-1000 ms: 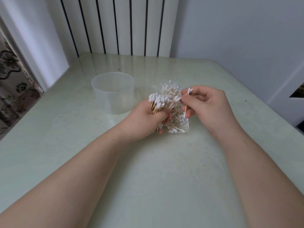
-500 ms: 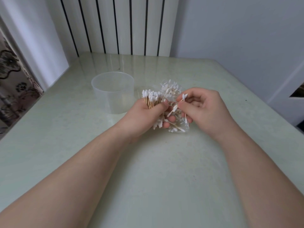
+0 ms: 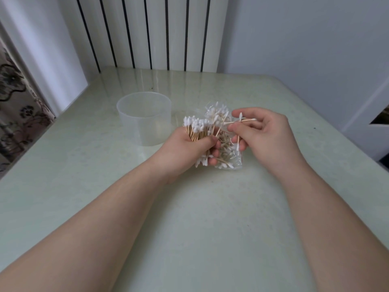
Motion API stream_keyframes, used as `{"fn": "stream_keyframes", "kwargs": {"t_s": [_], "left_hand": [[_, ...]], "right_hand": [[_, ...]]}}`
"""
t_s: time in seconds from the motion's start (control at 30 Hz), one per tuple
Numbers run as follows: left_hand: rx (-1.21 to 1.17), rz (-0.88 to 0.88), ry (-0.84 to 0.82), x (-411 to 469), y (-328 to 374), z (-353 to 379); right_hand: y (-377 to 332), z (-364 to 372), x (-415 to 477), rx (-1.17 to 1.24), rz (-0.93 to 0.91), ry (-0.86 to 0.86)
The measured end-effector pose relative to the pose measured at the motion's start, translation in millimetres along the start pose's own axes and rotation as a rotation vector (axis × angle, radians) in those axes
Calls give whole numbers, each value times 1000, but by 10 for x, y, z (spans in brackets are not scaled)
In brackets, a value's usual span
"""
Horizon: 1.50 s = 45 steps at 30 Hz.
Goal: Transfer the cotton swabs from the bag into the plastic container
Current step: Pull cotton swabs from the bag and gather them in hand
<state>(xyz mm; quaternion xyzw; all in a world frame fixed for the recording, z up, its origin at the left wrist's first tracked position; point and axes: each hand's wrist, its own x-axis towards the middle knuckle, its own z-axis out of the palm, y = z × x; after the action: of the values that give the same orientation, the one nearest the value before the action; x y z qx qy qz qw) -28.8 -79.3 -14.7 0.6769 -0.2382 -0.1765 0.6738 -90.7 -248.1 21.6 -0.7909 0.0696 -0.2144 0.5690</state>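
Head view: the left hand [image 3: 185,148] grips a bundle of cotton swabs [image 3: 195,129] beside the clear plastic container [image 3: 144,118]; the right hand [image 3: 265,135] pinches a few swabs [image 3: 240,122] above the bag [image 3: 228,152].

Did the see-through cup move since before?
No. The plastic container stays in the same spot on the table, below the same part of the striped wall.

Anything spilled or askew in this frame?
Nothing spilled. The plastic container stands upright, seemingly empty. The left hand grips a swab bundle, the right hand pinches a few crossed swabs over the bag; no loose swabs show on the table.
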Motion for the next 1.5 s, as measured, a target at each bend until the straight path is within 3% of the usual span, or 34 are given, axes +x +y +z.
{"fn": "stream_keyframes", "kwargs": {"t_s": [0.37,0.5,0.7,0.97,1.37,1.5], "left_hand": [[-113,-49,24,21,-24,-1],[-49,-18,8,21,-34,-7],[-29,-25,-14,16,-35,13],[75,5,-68,-27,-3,22],[105,16,-31,0,-25,8],[45,19,49,8,-3,7]], "right_hand": [[73,72,-50,-187,-33,-222],[84,77,-38,-173,-55,-158],[41,70,1,124,36,-6],[38,139,-20,262,69,11],[110,162,-11,122,-2,-11],[113,118,-5,-7,-40,-28]]}}
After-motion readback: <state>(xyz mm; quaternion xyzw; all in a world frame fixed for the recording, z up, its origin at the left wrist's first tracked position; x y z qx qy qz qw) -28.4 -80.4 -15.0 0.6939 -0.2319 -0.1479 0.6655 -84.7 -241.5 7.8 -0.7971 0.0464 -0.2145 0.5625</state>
